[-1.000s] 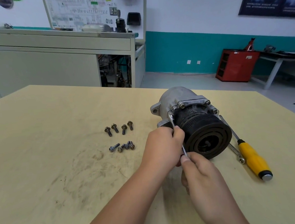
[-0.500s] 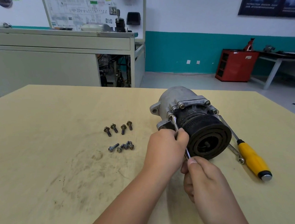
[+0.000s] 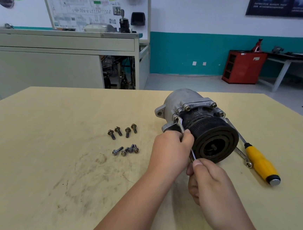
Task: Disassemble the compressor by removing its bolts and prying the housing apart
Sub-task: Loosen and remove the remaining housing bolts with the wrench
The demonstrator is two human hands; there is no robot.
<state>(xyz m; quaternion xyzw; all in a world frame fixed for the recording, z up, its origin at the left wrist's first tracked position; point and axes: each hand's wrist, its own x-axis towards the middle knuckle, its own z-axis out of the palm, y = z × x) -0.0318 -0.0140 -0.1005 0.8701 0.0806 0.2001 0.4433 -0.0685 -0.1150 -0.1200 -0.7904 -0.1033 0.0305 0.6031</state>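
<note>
The compressor (image 3: 184,101) lies on its side on the wooden table (image 3: 39,143), its black pulley facing me. A thin wrench (image 3: 180,125) has its head on a bolt at the housing's left flange. My left hand (image 3: 170,150) is curled around the wrench shaft against the compressor's left side. My right hand (image 3: 207,179) pinches the wrench's lower end below the pulley. Three more bolts show along the top of the flange. Several removed bolts (image 3: 124,139) lie loose to the left.
A yellow-handled screwdriver (image 3: 261,162) and a second wrench (image 3: 243,157) lie on the table right of the compressor. A grey workbench (image 3: 50,55) and a red cabinet (image 3: 241,66) stand beyond the table's far edge.
The wrench's lower end has swung slightly down and to the right with my right hand. My left hand stayed on the shaft. The compressor has not moved.
</note>
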